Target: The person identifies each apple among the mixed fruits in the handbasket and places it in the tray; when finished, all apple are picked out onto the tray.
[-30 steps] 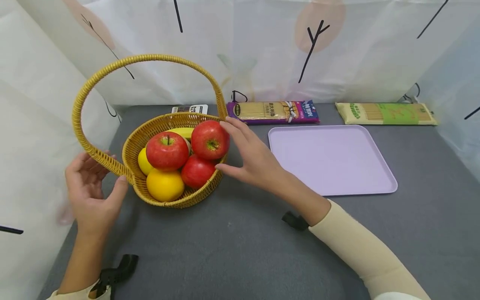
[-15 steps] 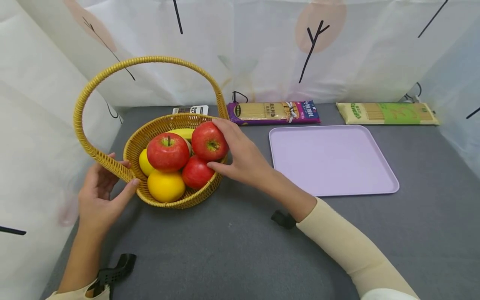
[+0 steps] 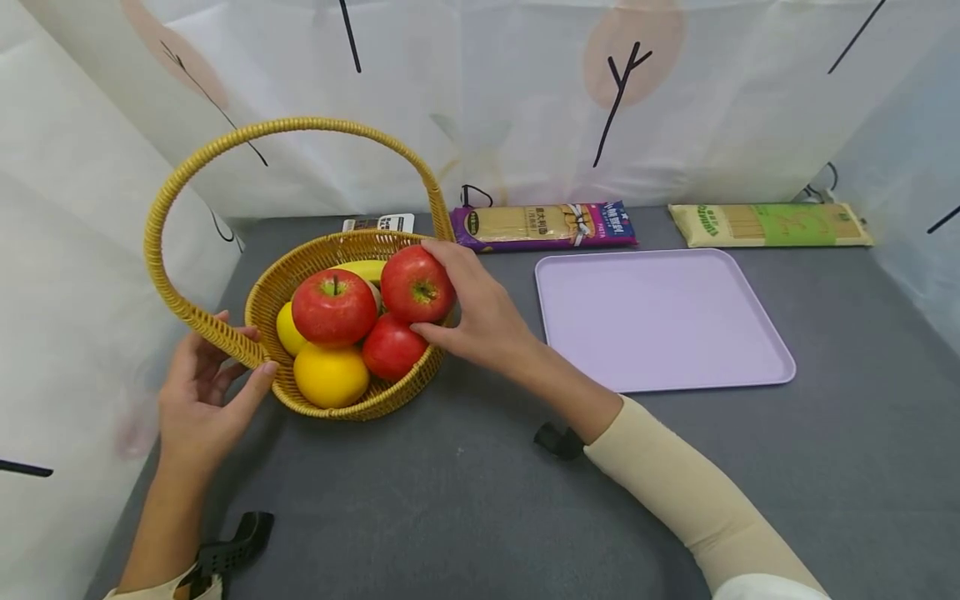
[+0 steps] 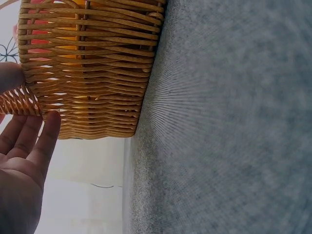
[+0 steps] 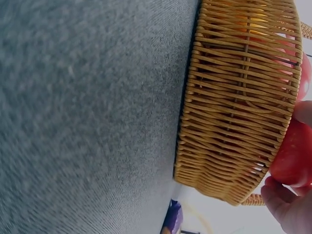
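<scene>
right hand (image 3: 487, 312) on the right apple (image 3: 416, 285) now, grip spread only as wide as the fruit, fingers over the far side, thumb low against it, close by the under apple (image 3: 393, 348)! our apple sits high on the pile, at the right edge inside the basket (image 3: 296, 260), which stands on the counter (image 3: 480, 500). left hand (image 3: 206, 400) pinches the handle (image 3: 225, 331) at its foot, thumb facing fingers, probably steadying. for me, good work here means snug, even pressure, thumb kept off the under apple, and the basket held level, never tugged.
</scene>
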Demonstrator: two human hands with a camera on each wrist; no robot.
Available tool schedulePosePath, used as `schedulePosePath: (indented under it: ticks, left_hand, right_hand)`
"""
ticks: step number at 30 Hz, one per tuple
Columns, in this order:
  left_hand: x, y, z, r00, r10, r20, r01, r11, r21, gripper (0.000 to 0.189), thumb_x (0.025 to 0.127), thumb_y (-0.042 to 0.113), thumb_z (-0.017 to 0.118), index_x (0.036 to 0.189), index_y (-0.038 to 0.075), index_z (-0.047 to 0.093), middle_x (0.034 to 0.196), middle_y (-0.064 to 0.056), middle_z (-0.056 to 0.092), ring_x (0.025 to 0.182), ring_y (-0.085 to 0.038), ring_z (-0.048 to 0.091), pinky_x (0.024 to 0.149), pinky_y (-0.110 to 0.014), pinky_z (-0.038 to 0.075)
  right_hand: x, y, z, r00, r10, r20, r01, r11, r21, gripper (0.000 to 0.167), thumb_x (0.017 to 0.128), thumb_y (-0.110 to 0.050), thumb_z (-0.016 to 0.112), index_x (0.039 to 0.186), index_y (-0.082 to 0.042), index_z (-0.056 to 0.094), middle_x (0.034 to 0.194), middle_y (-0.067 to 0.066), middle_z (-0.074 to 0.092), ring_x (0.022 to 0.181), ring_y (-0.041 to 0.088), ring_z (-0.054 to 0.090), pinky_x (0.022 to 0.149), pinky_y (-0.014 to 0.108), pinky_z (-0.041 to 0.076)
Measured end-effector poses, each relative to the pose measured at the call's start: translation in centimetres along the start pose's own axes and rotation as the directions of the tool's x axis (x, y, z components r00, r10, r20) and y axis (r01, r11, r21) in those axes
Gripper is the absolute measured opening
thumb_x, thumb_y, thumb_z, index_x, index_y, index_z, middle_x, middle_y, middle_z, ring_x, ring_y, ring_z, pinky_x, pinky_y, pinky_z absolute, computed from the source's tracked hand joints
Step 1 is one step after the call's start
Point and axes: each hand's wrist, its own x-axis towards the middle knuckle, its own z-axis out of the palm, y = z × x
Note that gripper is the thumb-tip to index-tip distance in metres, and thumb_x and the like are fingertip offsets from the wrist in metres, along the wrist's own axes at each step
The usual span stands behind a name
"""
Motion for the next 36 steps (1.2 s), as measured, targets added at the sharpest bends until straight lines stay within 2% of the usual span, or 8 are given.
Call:
schedulePosePath:
  ticks: [5,14,19,29,36]
  left_hand:
    - [0.0,0.0,0.1,1.000,0.005,0.002,-0.005,1.000,-0.022,0.077,0.069,-0.032,0.063,0.141,-0.014,0.044,0.120,-0.025,0.060,0.108,-0.028,0.061,0.093,-0.022,0.051]
    - [0.1,-0.1,0.4,0.999,0.034,-0.011,-0.035,0.990,-0.135,0.074,0.069,-0.032,0.059,0.139,-0.018,0.042,0.120,-0.025,0.057,0.111,-0.031,0.057,0.096,-0.026,0.051]
    - [0.2,-0.3,0.4,0.999,0.047,-0.019,-0.049,0.986,-0.162,0.073,0.068,-0.031,0.059,0.138,-0.020,0.041,0.120,-0.026,0.057,0.111,-0.031,0.057,0.095,-0.026,0.051]
    - [0.3,-0.5,0.6,0.996,0.085,-0.011,-0.085,0.972,-0.217,0.070,0.069,-0.029,0.060,0.135,-0.023,0.039,0.118,-0.028,0.057,0.110,-0.032,0.058,0.094,-0.026,0.052]
    - [0.1,-0.8,0.6,0.995,0.096,-0.008,-0.095,0.966,-0.239,0.065,0.072,-0.027,0.054,0.136,-0.023,0.039,0.119,-0.027,0.057,0.112,-0.033,0.057,0.095,-0.027,0.051]
  right_hand:
    - [-0.1,-0.1,0.0,1.000,0.010,-0.014,-0.010,1.000,0.007,0.085,0.079,-0.021,0.085,0.148,-0.006,0.039,0.146,0.012,0.043,0.129,0.020,0.045,0.105,0.034,0.045]
    - [-0.2,-0.3,-0.1,0.999,0.027,-0.016,-0.027,0.999,0.029,0.084,0.079,-0.022,0.086,0.147,-0.007,0.039,0.145,0.010,0.044,0.128,0.018,0.046,0.103,0.032,0.047]
    - [-0.2,-0.4,-0.1,0.999,0.029,-0.020,-0.028,0.999,0.040,0.084,0.078,-0.022,0.086,0.147,-0.007,0.040,0.144,0.010,0.044,0.127,0.018,0.046,0.102,0.032,0.047]
    - [-0.8,-1.5,-0.7,0.992,0.125,-0.035,-0.115,0.972,0.205,0.086,0.078,-0.022,0.085,0.148,-0.007,0.040,0.138,0.005,0.048,0.121,0.012,0.048,0.093,0.028,0.052]
    - [-1.1,-1.6,-1.4,0.989,0.145,-0.029,-0.135,0.963,0.232,0.084,0.078,-0.021,0.085,0.148,-0.010,0.040,0.137,0.004,0.048,0.120,0.012,0.048,0.091,0.029,0.053]
